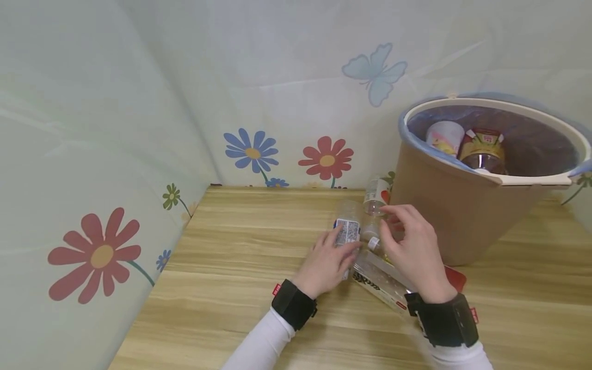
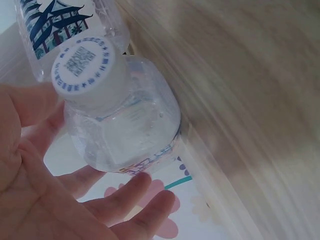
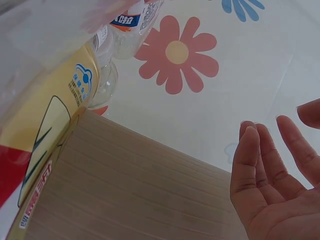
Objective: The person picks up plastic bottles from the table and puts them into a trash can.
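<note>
My left hand (image 1: pixel 324 262) reaches over a clear plastic bottle (image 1: pixel 348 231) that lies on the table. Seen from the left wrist, this hand's fingers are spread beside a clear bottle (image 2: pixel 135 130) with a printed white cap (image 2: pixel 82 67), the thumb close to the cap. My right hand (image 1: pixel 413 246) hovers over the group of packaging with loosely bent fingers and nothing in them. Below it lies a long clear package (image 1: pixel 381 285) with a dark leaf print. Another clear bottle (image 1: pixel 376 195) lies farther back, against the bin.
A tall brown bin (image 1: pixel 430 205) with a blue liner stands on the right, holding a white container (image 1: pixel 445 136) and a jar-like bottle (image 1: pixel 483 154). A red item (image 1: pixel 455 278) lies by its base. Behind the wooden table (image 1: pixel 240 257) hangs a flowered sheet (image 1: pixel 287 92).
</note>
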`<action>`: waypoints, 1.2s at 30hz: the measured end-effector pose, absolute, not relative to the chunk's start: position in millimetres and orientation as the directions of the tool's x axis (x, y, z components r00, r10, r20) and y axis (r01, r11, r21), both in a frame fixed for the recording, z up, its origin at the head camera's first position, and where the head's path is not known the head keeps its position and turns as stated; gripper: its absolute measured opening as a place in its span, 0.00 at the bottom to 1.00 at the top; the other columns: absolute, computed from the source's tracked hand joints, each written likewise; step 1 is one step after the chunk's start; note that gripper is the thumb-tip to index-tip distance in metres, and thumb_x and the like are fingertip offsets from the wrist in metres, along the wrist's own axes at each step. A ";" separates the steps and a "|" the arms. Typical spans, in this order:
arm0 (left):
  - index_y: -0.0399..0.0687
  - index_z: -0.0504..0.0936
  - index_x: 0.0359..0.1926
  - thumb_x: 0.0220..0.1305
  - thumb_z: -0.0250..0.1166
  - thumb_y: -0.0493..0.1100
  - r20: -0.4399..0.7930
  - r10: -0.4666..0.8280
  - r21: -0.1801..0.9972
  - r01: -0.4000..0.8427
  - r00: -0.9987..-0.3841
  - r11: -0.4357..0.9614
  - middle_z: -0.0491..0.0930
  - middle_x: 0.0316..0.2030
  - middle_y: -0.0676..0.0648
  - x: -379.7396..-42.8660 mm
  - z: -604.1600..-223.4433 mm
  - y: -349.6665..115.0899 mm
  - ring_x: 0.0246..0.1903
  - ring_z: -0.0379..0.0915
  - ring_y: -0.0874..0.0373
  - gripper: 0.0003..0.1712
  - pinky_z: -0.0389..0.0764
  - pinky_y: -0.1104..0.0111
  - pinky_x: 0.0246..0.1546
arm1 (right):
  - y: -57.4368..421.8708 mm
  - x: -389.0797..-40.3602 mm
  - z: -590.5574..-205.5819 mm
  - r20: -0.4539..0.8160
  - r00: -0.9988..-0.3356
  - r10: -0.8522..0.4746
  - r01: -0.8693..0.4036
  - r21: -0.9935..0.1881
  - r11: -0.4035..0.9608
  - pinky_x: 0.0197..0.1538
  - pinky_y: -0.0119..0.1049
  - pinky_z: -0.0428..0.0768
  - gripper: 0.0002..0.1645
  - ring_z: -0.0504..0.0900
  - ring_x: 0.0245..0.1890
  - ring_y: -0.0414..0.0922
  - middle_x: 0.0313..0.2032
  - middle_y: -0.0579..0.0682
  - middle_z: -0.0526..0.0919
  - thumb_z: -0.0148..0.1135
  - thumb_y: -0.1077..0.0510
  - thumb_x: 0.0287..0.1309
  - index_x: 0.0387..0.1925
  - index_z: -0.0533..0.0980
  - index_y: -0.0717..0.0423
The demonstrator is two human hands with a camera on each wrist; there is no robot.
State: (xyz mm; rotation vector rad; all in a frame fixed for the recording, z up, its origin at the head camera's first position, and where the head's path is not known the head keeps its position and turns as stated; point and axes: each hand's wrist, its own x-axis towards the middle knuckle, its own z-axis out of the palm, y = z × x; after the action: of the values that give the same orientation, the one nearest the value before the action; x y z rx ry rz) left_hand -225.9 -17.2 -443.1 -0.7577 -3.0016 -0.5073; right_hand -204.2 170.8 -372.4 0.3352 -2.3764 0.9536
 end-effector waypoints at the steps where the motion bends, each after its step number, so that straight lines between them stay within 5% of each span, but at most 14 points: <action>1: 0.68 0.72 0.70 0.78 0.49 0.55 0.082 0.462 0.312 0.463 -0.883 0.829 0.53 0.79 0.40 -226.6 -443.5 -17.8 0.72 0.62 0.35 0.23 0.74 0.42 0.65 | 170.9 -204.2 -372.5 0.575 -0.817 -0.024 -0.416 -0.560 0.716 0.36 0.38 0.83 0.14 0.84 0.37 0.51 0.43 0.58 0.84 0.62 0.65 0.61 0.49 0.81 0.60; 15: 0.55 0.83 0.48 0.65 0.69 0.47 0.064 0.422 0.344 0.417 -0.905 0.841 0.64 0.75 0.42 -239.0 -426.6 -47.6 0.69 0.67 0.37 0.11 0.73 0.41 0.64 | 172.1 -203.8 -372.8 0.528 -0.849 -0.023 -0.382 -0.583 0.717 0.40 0.32 0.82 0.14 0.82 0.39 0.50 0.44 0.57 0.84 0.61 0.64 0.62 0.50 0.81 0.60; 20: 0.52 0.85 0.41 0.63 0.70 0.46 0.043 0.406 0.364 0.393 -0.913 0.844 0.69 0.72 0.42 -240.1 -418.2 -60.3 0.68 0.68 0.36 0.07 0.70 0.40 0.67 | 171.7 -204.0 -373.1 0.538 -0.843 -0.030 -0.395 -0.578 0.714 0.40 0.42 0.85 0.14 0.83 0.39 0.50 0.43 0.57 0.84 0.61 0.65 0.62 0.50 0.81 0.60; 24: 0.53 0.85 0.48 0.65 0.70 0.48 0.055 0.386 0.373 0.378 -0.921 0.848 0.69 0.72 0.44 -239.7 -415.9 -64.2 0.69 0.67 0.37 0.12 0.68 0.40 0.67 | 170.9 -204.1 -373.4 0.558 -0.829 -0.036 -0.412 -0.567 0.713 0.39 0.50 0.85 0.14 0.83 0.38 0.50 0.42 0.56 0.84 0.61 0.65 0.62 0.49 0.81 0.61; 30: 0.61 0.73 0.70 0.67 0.66 0.54 0.079 0.376 0.298 0.382 -0.923 0.875 0.62 0.75 0.42 -238.3 -422.5 -55.5 0.70 0.64 0.36 0.31 0.68 0.41 0.69 | 170.3 -203.6 -373.0 0.548 -0.836 -0.034 -0.405 -0.573 0.712 0.39 0.43 0.84 0.14 0.83 0.38 0.50 0.42 0.55 0.84 0.61 0.65 0.62 0.49 0.81 0.60; 36: 0.63 0.66 0.74 0.66 0.68 0.52 0.081 0.356 0.266 0.364 -0.931 0.893 0.58 0.77 0.40 -236.6 -431.2 -48.1 0.70 0.63 0.35 0.37 0.67 0.41 0.69 | 169.5 -203.6 -372.1 0.552 -0.833 -0.039 -0.413 -0.572 0.709 0.40 0.46 0.84 0.14 0.83 0.38 0.50 0.42 0.55 0.84 0.61 0.65 0.62 0.49 0.81 0.60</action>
State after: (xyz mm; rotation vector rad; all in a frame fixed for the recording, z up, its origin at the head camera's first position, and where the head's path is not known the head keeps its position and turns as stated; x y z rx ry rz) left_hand -236.6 -48.1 -431.2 -0.5757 -3.0264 -0.4341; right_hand -203.6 169.5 -372.1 0.3445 -2.4031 0.9742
